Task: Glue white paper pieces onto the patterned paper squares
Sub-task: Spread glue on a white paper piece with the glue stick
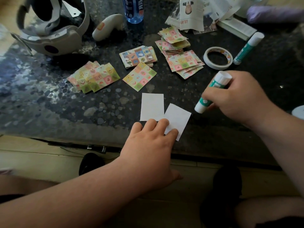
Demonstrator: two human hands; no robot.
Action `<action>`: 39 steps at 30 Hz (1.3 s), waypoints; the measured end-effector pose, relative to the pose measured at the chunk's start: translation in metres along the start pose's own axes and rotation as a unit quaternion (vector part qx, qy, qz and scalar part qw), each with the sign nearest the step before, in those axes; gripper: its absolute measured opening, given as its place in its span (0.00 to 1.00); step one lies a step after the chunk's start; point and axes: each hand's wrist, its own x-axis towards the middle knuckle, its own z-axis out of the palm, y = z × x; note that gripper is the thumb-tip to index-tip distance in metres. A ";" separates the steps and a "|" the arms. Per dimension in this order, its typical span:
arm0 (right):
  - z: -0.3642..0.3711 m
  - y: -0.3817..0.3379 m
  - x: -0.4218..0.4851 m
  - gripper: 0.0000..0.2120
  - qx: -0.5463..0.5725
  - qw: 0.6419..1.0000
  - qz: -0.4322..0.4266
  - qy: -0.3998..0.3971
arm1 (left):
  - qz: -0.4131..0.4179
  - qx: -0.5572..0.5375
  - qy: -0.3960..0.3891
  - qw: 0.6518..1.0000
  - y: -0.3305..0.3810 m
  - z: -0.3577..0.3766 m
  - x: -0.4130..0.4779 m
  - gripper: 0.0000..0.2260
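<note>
Two white paper pieces lie near the table's front edge: an upright one (152, 106) and a tilted one (178, 119) to its right. My left hand (148, 145) presses straight fingertips on the tilted piece's lower left part. My right hand (236, 97) grips a green and white glue stick (209, 97), its lower end pointing down beside the tilted piece. Patterned paper squares lie beyond: a single square (139, 76), a fanned pile (94, 77) at left, a stack (139, 55) behind, and a larger heap (181, 51) at right.
A tape roll (218, 58) and a second glue stick (248, 48) lie at right. A blue bottle (133, 9), a white controller (107, 27), a headset (49, 30) and printed leaflets (197, 14) stand at the back. The dark speckled table's front edge (98, 142) runs below my left hand.
</note>
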 end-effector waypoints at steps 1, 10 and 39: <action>0.003 0.000 -0.002 0.09 0.001 1.000 -0.006 -0.021 | -0.003 -0.001 0.003 1.000 0.001 0.001 0.000 0.41; 0.026 0.000 -0.009 0.07 -0.032 0.988 -0.049 -0.144 | 0.008 0.014 0.020 1.000 0.005 -0.001 -0.006 0.35; 0.045 -0.002 -0.002 0.07 -0.062 0.975 -0.096 -0.193 | -0.009 0.031 -0.019 0.999 0.007 -0.007 -0.008 0.32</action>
